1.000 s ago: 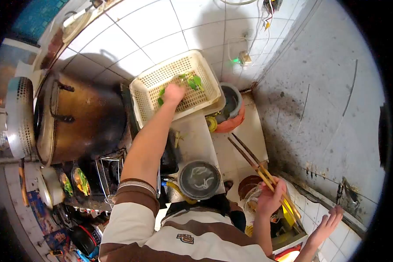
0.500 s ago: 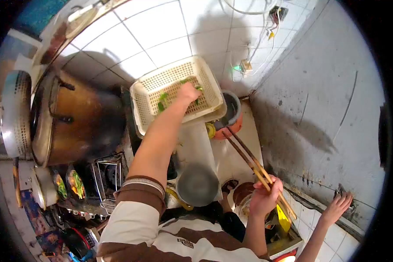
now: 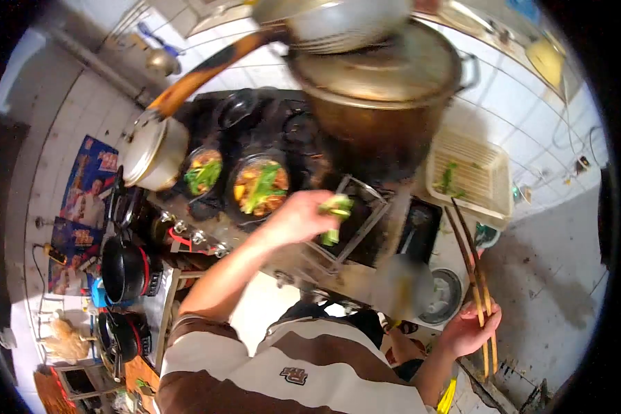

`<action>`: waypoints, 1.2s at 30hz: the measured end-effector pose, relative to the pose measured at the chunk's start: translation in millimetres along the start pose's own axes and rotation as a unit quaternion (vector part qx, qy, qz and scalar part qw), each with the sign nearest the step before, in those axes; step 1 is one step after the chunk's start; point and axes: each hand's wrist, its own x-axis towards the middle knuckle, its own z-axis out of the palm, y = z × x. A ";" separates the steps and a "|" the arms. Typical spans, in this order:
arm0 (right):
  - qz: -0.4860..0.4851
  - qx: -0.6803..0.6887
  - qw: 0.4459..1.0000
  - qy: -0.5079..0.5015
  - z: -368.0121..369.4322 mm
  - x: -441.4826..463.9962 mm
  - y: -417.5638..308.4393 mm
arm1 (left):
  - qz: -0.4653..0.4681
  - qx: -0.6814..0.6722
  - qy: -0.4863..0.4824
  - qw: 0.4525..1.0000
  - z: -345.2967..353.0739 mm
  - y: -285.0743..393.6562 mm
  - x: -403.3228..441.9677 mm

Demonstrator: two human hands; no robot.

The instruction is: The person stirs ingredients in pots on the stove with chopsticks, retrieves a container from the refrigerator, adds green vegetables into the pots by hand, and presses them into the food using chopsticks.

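My left hand (image 3: 302, 218) is closed around a small bunch of leafy greens (image 3: 336, 205), held over the stove just right of a pot of food. In that black pot (image 3: 263, 185) lie green leaves over yellow and brownish pieces. A second, smaller pot (image 3: 203, 172) to its left holds similar food with greens on top. My right hand (image 3: 470, 330) grips a pair of long wooden chopsticks (image 3: 477, 276), their dark tips pointing away from me. Beyond them sits a cream plastic basket (image 3: 507, 183) with a few greens (image 3: 448, 178) inside.
A large stockpot (image 3: 386, 131) with a lid stands at the back of the stove. Nearer is an empty wire pot stand (image 3: 366, 234). A lidded pot (image 3: 160, 155) occupies the left side. A grey bowl (image 3: 443, 297) is near my right hand, and another person's leg (image 3: 403, 345) shows below.
My left hand has left the basket with greens in it and is now over the stove. My view has turned left. The chopsticks stay in my right hand.
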 end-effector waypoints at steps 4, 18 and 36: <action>0.031 -0.060 0.997 0.026 74.8 -69.0 32.4 | -0.182 0.176 0.147 0.956 -147.1 -114.1 -67.6; 0.044 -0.107 0.992 0.042 169.1 -169.7 55.3 | -0.034 0.178 0.184 0.966 -204.1 -169.2 -62.8; 0.198 -0.172 0.948 -0.182 222.9 -150.5 173.5 | 0.016 -0.062 0.361 0.930 -40.0 -267.9 -234.6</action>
